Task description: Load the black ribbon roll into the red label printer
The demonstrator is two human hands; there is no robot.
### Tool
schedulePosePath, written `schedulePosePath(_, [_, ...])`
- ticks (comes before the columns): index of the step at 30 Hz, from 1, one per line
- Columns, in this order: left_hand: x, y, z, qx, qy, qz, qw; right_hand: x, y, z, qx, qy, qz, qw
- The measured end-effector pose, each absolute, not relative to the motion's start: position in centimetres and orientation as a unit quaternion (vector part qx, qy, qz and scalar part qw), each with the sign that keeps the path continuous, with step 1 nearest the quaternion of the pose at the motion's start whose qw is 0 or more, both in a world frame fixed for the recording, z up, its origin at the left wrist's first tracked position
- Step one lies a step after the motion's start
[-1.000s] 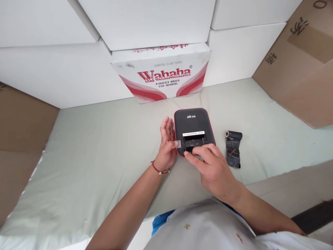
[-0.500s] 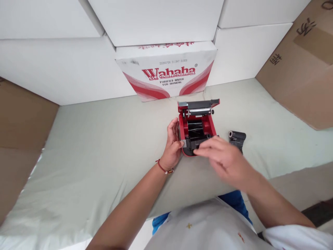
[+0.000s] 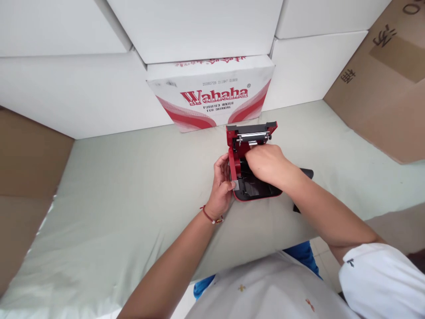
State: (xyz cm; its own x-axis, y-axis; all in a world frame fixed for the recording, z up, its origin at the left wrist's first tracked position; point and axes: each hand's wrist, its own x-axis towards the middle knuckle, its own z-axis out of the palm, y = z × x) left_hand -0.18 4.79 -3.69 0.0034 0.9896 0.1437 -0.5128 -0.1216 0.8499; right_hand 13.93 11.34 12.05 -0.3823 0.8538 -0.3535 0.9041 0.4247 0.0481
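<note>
Backdrop: white boxes [image 3: 195, 29] stacked like a wall beyond the red-and-black roll printer [image 3: 233, 163]; a brown carton [image 3: 29, 177] stands well off to its left, and a lettered carton [image 3: 385, 88] well off to its right.
Wahaha carton [image 3: 212, 99]: behind the printer and a little to its left, white with red bands, reading "Purified water for drinking".
Tablecloth [image 3: 139, 199]: pale green, creased, running under the printer and out to both sides of it.
Printer: on the tablecloth, between the two hands; its lid [image 3: 250, 129] is tipped up at the rear, showing a roller [image 3: 254, 138] and a red-walled bay [image 3: 237, 167].
Left hand [image 3: 221, 188]: at the printer's left side, grasping its edge, fingers along the outer wall, thumb on a grey tab [image 3: 236, 184] near the front corner.
Bracelet [image 3: 212, 219]: red cord with small beads, on the left wrist, nearer the wearer than the printer.
Right hand [image 3: 265, 164]: over the printer, back upward, fingers bent down into the bay; the fingertips are hidden, so I cannot tell whether they pinch anything.
Front ledge [image 3: 259, 189]: glossy black, possibly with film across it, along the printer's near side.
Black roll [image 3: 307, 173]: right of the printer, partly hidden by the right forearm [image 3: 318, 204].
Shirt [image 3: 275, 292]: white with small motifs, on the near side of the printer.
</note>
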Motion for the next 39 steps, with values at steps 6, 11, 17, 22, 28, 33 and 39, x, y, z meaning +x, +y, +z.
schedulePosePath(6, [-0.3, 4.6, -3.3, 0.403, 0.303, 0.631, 0.589, 16.2, 8.1, 13.6, 0.546, 0.827, -0.075, 0.108])
schedulePosePath(11, [-0.3, 4.5, -3.0, 0.387, 0.299, 0.629, 0.605, 24.1, 4.6, 16.1, 0.510, 0.826, -0.215, -0.105])
schedulePosePath(17, [-0.5, 4.4, -2.5, 0.370, 0.308, 0.623, 0.616, 31.3, 4.7, 12.2, 0.593, 0.754, -0.273, -0.075])
schedulePosePath(22, [-0.7, 4.4, -2.2, 0.356, 0.316, 0.624, 0.620, 29.1, 5.2, 8.3, 0.560, 0.773, -0.296, -0.035])
schedulePosePath(28, [-0.6, 4.5, -2.1, 0.351, 0.320, 0.626, 0.619, 32.2, 5.4, 7.5, 0.675, 0.724, -0.116, -0.086])
schedulePosePath(33, [-0.7, 4.6, -2.3, 0.362, 0.322, 0.624, 0.613, 34.0, 6.1, 5.5, 0.658, 0.745, -0.105, 0.016])
schedulePosePath(39, [-0.9, 4.6, -2.4, 0.374, 0.322, 0.623, 0.607, 33.1, 6.5, 6.9, 0.593, 0.791, -0.153, 0.007])
